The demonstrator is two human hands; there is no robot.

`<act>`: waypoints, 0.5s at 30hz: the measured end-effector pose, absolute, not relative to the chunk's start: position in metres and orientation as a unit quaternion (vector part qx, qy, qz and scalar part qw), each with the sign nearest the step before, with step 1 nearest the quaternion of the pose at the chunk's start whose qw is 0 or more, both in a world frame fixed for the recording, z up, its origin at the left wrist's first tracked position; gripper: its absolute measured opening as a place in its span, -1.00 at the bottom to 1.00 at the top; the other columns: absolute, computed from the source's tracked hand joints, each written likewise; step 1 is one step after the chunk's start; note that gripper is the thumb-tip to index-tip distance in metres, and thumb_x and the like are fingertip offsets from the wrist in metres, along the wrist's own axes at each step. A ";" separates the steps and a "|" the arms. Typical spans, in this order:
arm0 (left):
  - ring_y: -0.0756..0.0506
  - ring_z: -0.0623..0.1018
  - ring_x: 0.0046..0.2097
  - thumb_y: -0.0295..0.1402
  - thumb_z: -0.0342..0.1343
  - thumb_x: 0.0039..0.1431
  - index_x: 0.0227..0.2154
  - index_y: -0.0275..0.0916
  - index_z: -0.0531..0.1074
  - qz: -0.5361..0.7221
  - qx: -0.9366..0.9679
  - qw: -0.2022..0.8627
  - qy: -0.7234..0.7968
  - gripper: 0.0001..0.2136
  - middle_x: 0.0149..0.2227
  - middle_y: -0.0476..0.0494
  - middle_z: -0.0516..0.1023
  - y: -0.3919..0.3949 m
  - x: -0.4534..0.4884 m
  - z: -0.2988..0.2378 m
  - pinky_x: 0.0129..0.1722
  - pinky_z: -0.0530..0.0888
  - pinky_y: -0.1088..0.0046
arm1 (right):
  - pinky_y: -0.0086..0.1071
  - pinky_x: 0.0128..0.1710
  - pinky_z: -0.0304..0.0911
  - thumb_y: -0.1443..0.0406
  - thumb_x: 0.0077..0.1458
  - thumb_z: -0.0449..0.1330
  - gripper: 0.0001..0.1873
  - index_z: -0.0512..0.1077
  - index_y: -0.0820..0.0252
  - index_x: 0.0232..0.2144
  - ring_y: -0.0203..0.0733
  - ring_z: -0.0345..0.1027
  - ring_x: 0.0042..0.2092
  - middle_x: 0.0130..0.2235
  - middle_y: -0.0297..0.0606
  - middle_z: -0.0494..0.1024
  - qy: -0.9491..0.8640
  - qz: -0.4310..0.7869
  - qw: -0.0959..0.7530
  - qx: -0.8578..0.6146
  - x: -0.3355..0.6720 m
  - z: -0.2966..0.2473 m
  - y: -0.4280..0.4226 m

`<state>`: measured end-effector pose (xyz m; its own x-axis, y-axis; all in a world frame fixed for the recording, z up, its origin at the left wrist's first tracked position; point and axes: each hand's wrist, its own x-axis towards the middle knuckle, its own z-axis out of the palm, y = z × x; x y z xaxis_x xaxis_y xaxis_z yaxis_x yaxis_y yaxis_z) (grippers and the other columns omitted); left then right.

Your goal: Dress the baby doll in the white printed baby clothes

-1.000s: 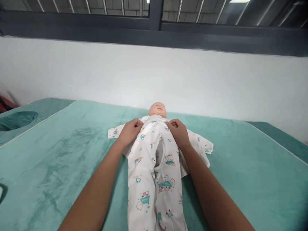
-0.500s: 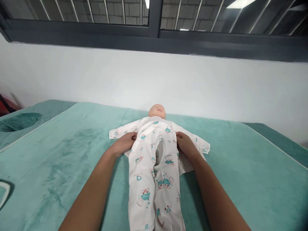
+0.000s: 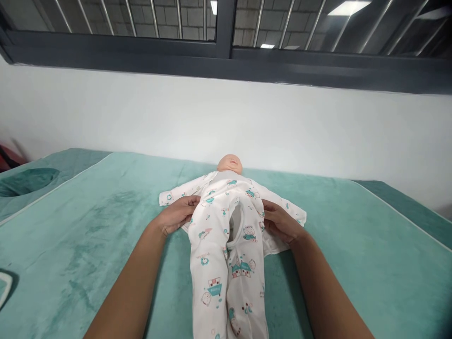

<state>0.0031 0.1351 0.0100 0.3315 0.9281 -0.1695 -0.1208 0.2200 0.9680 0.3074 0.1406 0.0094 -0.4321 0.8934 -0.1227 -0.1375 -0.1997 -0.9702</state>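
A baby doll (image 3: 230, 163) lies on its back on the green bed, its head toward the wall. A white printed baby shirt (image 3: 278, 199) has its sleeves spread out to both sides. Over the doll's body lie white baby pants (image 3: 243, 235) with teal and pink prints, an oval opening at the crotch and legs stretched toward me. My left hand (image 3: 180, 213) is closed at the left side of the pants, fingertips partly behind the cloth. At the right side my right hand (image 3: 281, 221) grips the pants' edge, its fingers partly tucked under the fabric.
The green plush bed cover (image 3: 106, 235) spreads around the doll. Behind it stands a white wall (image 3: 226, 117) below a dark window frame (image 3: 123, 49) with metal bars. A white-edged shape (image 3: 5, 285) lies at the left edge, and a red item (image 3: 12, 154) shows at far left.
My right hand has turned, its wrist shifting outward and its fingers reaching further beneath the pants. The left hand has moved slightly left and down. The pants' upper part has shifted slightly.
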 end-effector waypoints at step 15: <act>-0.17 0.59 -0.22 -0.42 0.28 -0.16 -0.19 -0.29 0.54 0.388 0.469 0.669 0.428 -0.63 -0.30 -0.18 0.63 0.136 0.006 0.008 -0.25 0.50 0.37 | -0.43 -0.46 0.05 0.29 -0.10 0.30 -0.80 0.45 0.18 -0.34 -0.35 0.15 -0.46 -0.42 -0.40 0.44 -0.542 0.585 0.449 -0.403 0.297 -0.005 0.147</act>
